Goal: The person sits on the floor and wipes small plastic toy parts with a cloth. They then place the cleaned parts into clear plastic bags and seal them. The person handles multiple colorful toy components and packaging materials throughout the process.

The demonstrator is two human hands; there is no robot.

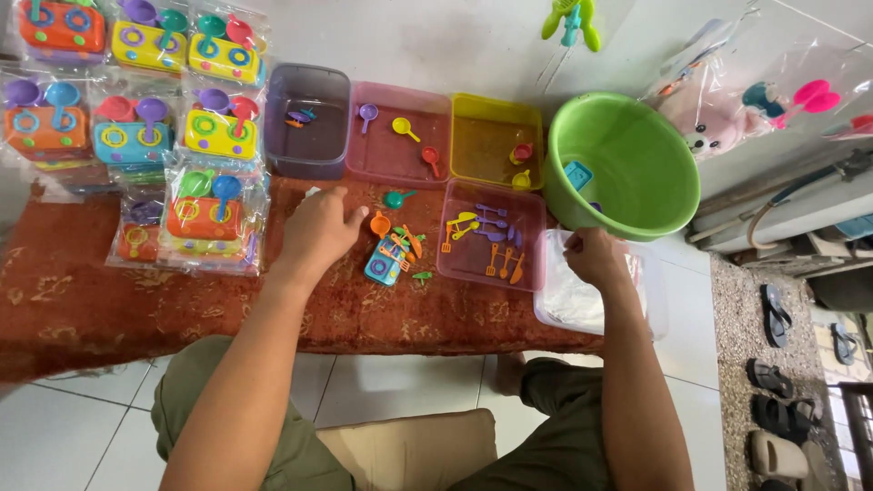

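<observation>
My left hand point(320, 229) rests on the red-brown mat point(82, 291), fingers loosely curled, its fingertips touching a small orange toy pan point(380, 223). Beside it lies a little pile of toy pieces with a blue toy stove point(383, 265). My right hand point(593, 255) is closed on the edge of a clear plastic bag in a clear tub point(596, 300) at the mat's right end. A pink tray point(491, 238) with small toy utensils sits between my hands.
Bagged toy stove sets point(211, 218) are stacked at the left. At the back stand a purple tub point(309, 118), a pink tub point(398, 136), a yellow tub point(494, 138) and a green basin point(623, 164). Sandals point(775, 314) lie on the floor at right.
</observation>
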